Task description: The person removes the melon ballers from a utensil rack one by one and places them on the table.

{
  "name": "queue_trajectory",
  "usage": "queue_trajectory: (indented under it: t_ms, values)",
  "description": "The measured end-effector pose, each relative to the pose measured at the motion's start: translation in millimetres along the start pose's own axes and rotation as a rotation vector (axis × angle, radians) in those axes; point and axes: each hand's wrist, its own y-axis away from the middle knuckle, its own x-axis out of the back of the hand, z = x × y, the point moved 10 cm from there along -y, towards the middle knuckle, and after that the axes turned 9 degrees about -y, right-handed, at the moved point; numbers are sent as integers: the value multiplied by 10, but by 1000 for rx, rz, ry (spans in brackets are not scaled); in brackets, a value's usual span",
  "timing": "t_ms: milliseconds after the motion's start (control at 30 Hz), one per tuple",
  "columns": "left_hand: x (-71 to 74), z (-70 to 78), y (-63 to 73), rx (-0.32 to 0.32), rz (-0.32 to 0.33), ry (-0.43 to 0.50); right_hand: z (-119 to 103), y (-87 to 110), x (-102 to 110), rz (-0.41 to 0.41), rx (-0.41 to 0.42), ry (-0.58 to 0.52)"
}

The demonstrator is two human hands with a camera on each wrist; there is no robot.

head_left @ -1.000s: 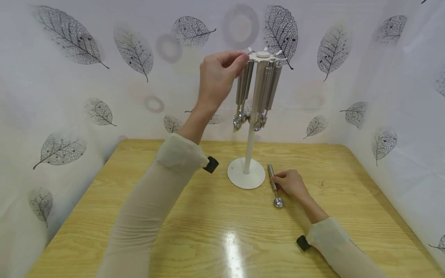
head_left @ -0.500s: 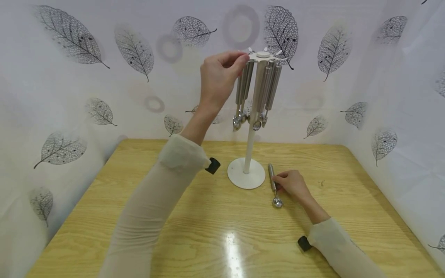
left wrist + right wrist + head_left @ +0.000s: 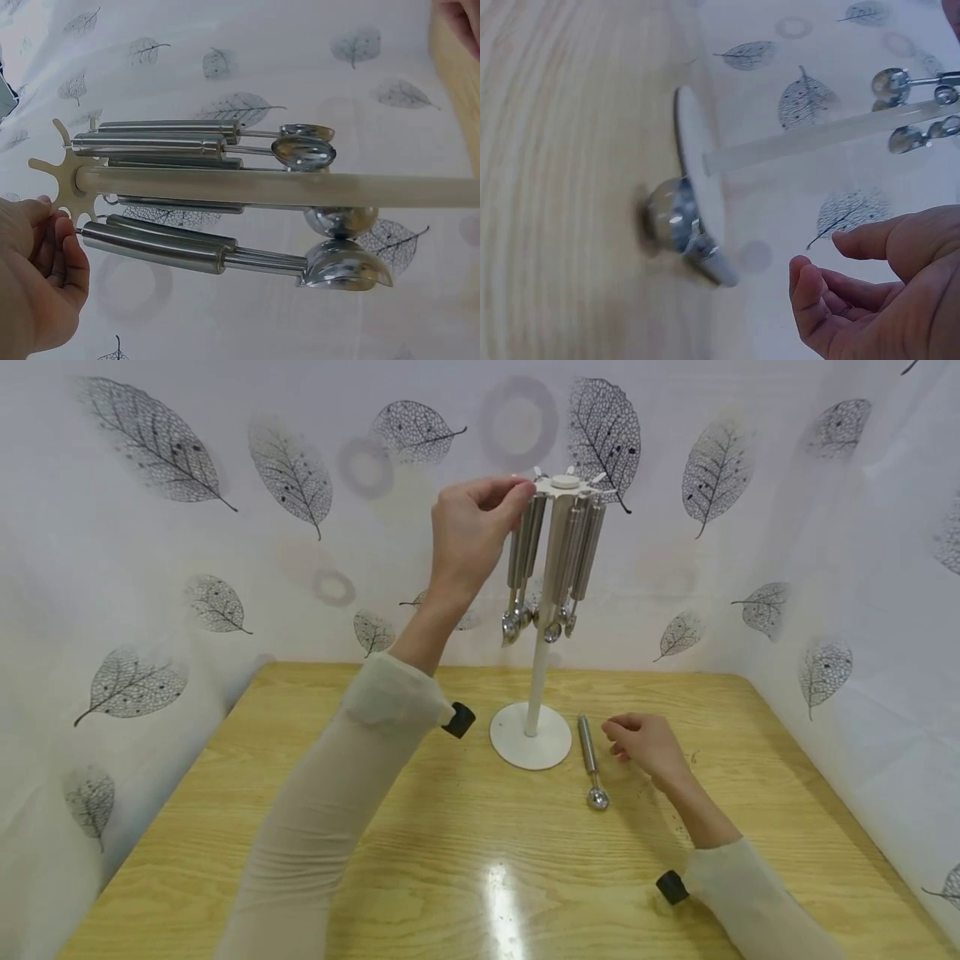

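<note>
A white rotating utensil stand (image 3: 536, 677) with a star-shaped top stands upright near the back of the table. Several steel-handled utensils (image 3: 165, 247) with small rounded bowls hang from it. At its top, my left hand (image 3: 471, 531) pinches one prong of the star-shaped holder (image 3: 71, 184) between thumb and fingers. One steel scoop (image 3: 590, 764) with a small round bowl lies on the table, right of the stand's round base (image 3: 517, 747). Just right of this scoop hovers my right hand (image 3: 647, 747), holding nothing; the right wrist view shows its thumb and fingers (image 3: 806, 292) apart.
The wooden table (image 3: 405, 860) reaches to a white leaf-patterned cloth (image 3: 330, 610) behind and at both sides. Both sleeves carry a dark wrist piece (image 3: 459, 720). A light reflection shines near the table's front.
My right hand has let go of the scoop and moved a little to the right. The scoop stays on the table. My left hand keeps its place at the stand's top.
</note>
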Motion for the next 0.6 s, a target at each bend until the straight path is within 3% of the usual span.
queue_trajectory:
  t_ms: [433,600]
  values:
    - [-8,-17,-7,-36,-7,9,-773,113,100,58,149,-61]
    - [8,-48,-1,-6,7,38,-1078,121,109,93,244,-101]
